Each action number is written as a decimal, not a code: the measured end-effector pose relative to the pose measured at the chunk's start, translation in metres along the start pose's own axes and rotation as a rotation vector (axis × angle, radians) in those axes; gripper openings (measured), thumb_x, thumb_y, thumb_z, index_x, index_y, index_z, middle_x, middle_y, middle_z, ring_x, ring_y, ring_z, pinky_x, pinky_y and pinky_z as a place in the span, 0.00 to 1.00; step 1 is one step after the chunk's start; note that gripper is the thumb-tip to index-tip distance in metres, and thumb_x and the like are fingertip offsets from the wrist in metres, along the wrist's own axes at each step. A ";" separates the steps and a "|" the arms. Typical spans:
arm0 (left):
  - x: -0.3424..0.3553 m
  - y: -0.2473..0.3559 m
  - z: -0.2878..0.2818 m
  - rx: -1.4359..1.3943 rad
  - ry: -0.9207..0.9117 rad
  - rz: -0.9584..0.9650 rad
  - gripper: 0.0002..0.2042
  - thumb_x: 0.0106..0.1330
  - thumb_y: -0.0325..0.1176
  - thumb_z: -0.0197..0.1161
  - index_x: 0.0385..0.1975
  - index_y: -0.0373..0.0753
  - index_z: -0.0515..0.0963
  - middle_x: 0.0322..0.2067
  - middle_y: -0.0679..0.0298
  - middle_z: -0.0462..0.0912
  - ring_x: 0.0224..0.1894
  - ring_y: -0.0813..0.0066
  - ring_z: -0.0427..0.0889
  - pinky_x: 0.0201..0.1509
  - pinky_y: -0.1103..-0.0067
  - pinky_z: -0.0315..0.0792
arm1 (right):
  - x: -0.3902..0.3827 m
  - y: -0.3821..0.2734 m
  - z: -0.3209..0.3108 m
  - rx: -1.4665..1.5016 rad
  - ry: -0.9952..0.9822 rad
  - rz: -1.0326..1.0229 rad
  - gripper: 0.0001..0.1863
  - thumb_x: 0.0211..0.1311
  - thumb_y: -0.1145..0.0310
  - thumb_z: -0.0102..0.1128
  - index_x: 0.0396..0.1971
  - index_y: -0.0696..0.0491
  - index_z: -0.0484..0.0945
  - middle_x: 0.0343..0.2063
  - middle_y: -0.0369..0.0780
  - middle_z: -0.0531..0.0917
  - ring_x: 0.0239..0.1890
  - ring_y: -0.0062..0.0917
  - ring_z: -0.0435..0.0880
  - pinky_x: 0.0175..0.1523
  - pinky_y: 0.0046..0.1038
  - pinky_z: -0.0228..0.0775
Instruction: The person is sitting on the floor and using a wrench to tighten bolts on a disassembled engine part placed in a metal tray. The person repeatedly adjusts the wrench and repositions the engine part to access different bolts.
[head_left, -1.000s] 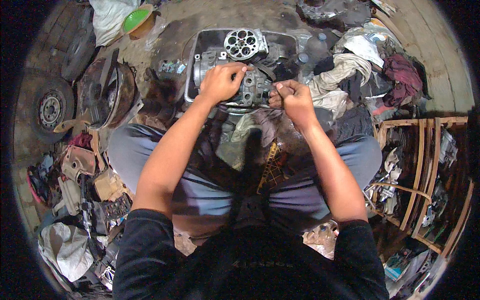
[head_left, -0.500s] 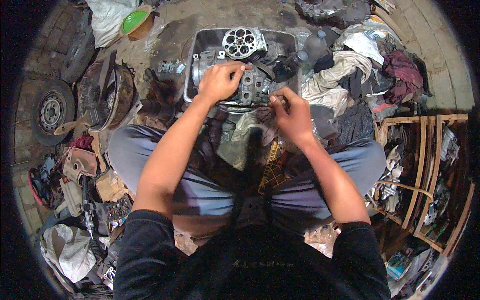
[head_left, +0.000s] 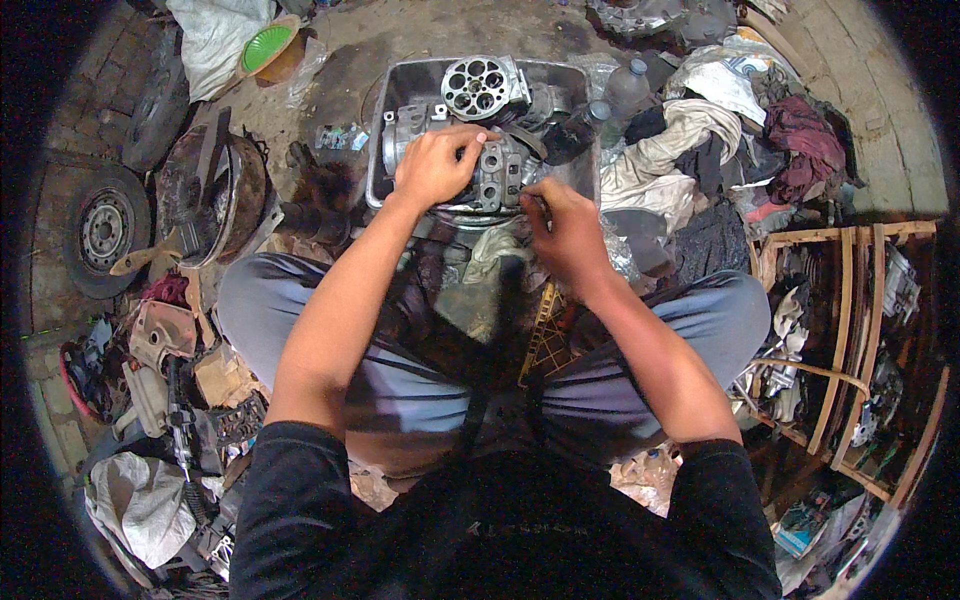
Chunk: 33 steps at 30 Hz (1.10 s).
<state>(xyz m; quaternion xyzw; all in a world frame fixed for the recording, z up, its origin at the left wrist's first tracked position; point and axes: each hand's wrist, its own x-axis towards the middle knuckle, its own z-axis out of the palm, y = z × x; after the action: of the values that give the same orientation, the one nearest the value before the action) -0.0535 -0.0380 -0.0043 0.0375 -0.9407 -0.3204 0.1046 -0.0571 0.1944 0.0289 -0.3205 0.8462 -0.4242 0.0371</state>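
A grey cast-metal machine housing (head_left: pixel 491 178) with ports and bolt holes lies in the near part of a dark tray (head_left: pixel 425 63). My left hand (head_left: pixel 437 167) lies over its left side with the fingers curled around it. At the housing's near right corner, my right hand (head_left: pixel 567 230) has its thumb and fingers pinched together. Whatever sits between those fingertips is too small or hidden to make out. Behind the housing, in the same tray, stands a round metal cylinder block (head_left: pixel 476 88) with a ring of holes.
Dark and clear plastic bottles (head_left: pixel 628 88) stand at the tray's right, beside heaped rags (head_left: pixel 660 165). Far left are a wheel (head_left: pixel 104 230), a rusty pan (head_left: pixel 245 190) and a brush (head_left: pixel 155 250). A wooden rack (head_left: pixel 845 350) with metal parts is at my right. Loose parts lie left of my knee.
My right hand has moved left, in to the housing's right corner, its fingers still pinched. My left hand has stayed on the housing.
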 end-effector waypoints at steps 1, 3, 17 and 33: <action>-0.001 -0.002 0.001 -0.003 0.027 0.010 0.15 0.78 0.44 0.53 0.47 0.50 0.89 0.48 0.60 0.89 0.52 0.54 0.87 0.58 0.65 0.79 | 0.000 0.000 0.004 -0.045 -0.010 -0.028 0.07 0.71 0.69 0.60 0.39 0.58 0.76 0.36 0.54 0.84 0.42 0.56 0.83 0.45 0.50 0.74; -0.003 -0.006 0.003 -0.009 0.080 0.030 0.15 0.77 0.46 0.55 0.45 0.53 0.89 0.45 0.62 0.90 0.48 0.53 0.87 0.53 0.63 0.81 | -0.001 0.000 0.009 -0.101 -0.048 -0.051 0.09 0.72 0.67 0.57 0.39 0.58 0.76 0.37 0.54 0.83 0.42 0.55 0.83 0.45 0.50 0.75; -0.002 -0.005 0.004 -0.012 0.101 0.079 0.14 0.77 0.45 0.56 0.45 0.54 0.89 0.45 0.63 0.90 0.48 0.55 0.88 0.53 0.64 0.81 | 0.002 -0.009 0.018 -0.113 -0.020 -0.118 0.09 0.69 0.72 0.55 0.44 0.58 0.79 0.35 0.54 0.83 0.42 0.52 0.84 0.41 0.50 0.76; -0.002 0.002 -0.005 -0.008 -0.014 0.004 0.15 0.79 0.42 0.52 0.49 0.49 0.88 0.51 0.59 0.88 0.56 0.55 0.85 0.62 0.65 0.77 | 0.008 -0.004 -0.008 -0.016 0.070 -0.060 0.04 0.66 0.74 0.64 0.35 0.58 0.78 0.32 0.52 0.84 0.39 0.53 0.84 0.43 0.47 0.74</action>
<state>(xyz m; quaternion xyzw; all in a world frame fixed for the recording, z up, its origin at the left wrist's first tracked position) -0.0506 -0.0391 -0.0002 0.0331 -0.9402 -0.3243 0.0989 -0.0640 0.1932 0.0390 -0.3311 0.8404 -0.4291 -0.0080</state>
